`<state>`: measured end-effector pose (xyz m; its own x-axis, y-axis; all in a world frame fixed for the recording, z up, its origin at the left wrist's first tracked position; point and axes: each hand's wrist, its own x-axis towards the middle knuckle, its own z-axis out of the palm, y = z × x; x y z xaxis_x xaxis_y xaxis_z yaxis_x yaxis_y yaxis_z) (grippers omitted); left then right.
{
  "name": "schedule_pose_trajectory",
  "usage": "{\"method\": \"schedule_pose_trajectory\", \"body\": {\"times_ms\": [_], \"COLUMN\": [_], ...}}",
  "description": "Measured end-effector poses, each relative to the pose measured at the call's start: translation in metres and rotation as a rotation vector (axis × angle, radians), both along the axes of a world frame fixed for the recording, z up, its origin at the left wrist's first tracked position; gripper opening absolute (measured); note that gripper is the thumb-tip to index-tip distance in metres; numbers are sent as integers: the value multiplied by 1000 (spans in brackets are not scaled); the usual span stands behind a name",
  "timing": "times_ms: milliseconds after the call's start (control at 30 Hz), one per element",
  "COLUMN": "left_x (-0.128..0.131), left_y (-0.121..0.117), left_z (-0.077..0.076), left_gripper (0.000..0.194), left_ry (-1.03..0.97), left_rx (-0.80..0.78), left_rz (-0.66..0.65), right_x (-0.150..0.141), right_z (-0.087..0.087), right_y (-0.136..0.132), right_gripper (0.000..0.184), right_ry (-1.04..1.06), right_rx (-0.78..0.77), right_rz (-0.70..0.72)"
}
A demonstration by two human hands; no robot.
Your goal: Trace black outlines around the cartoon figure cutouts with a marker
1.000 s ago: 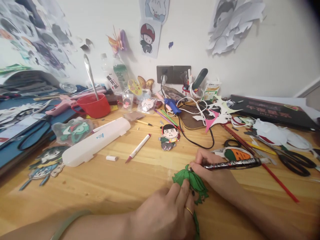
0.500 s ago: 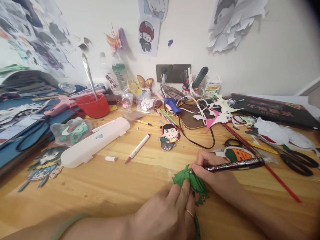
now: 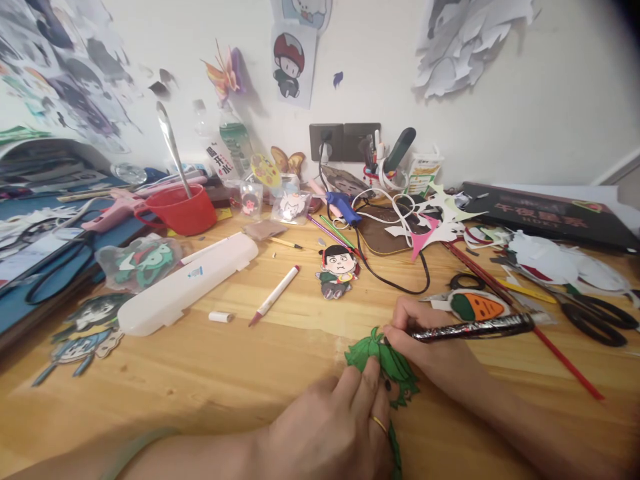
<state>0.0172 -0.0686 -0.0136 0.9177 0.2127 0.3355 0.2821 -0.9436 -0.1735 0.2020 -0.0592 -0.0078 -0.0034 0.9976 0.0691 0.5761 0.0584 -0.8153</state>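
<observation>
1. Head view, and the action is low, right of centre: a green-haired cutout (image 3: 381, 365) lies on the wooden table (image 3: 260, 373), with both hands on or right beside it.
2. Left hand (image 3: 330, 420) presses from above, fingers stretched over the green hair, a gold ring (image 3: 379, 423) on one of them; the thumb is out of sight, so how far this grip is closed, I cannot tell.
3. Right hand (image 3: 413, 330), and here the grip is closed: thumb and fingers pinch a black marker (image 3: 475, 328), barrel slanting off to the right, front end at the edge of the hair. Fingers hide whether the tip touches!
4. Just beyond, a black-haired cutout (image 3: 338, 272) lies face up; to its left, a white marker (image 3: 274, 297), uncapped, dark red tip showing, a white cap (image 3: 221, 317) near it.
5. Further left, a long white plastic case (image 3: 190, 287), and behind it a red mug (image 3: 180, 212) with a metal handle (image 3: 170, 143) rising out.
6. Over right, a carrot cutout (image 3: 479, 305), black-handled scissors (image 3: 597, 321) and a slanting red pencil (image 3: 570, 363).
7. Back centre, a blue glue gun (image 3: 343, 207) rests among tangled cords.
</observation>
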Motion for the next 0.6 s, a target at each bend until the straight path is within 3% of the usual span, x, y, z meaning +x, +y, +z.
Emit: {"method": "schedule_pose_trajectory", "body": {"times_ms": [333,467,533,600], "left_x": [-1,-3,-7,-13], "left_y": [0,0,-3,-11], "left_z": [-2,2,5,5], "left_gripper": [28,30,29,29], "left_ry": [43,55,22,-120], "left_rx": [-1,-33,-175,-494], "left_rz": [-1,8,-11,1], "right_x": [0,8,12,14], "right_z": [-1,-5,-7,-8], "right_y": [1,4,6,6], "right_gripper": [25,25,26,27], "right_ry": [41,201,296,368], "right_rx": [-16,58,108,128], "right_rz": [-7,-199,-278,-308]}}
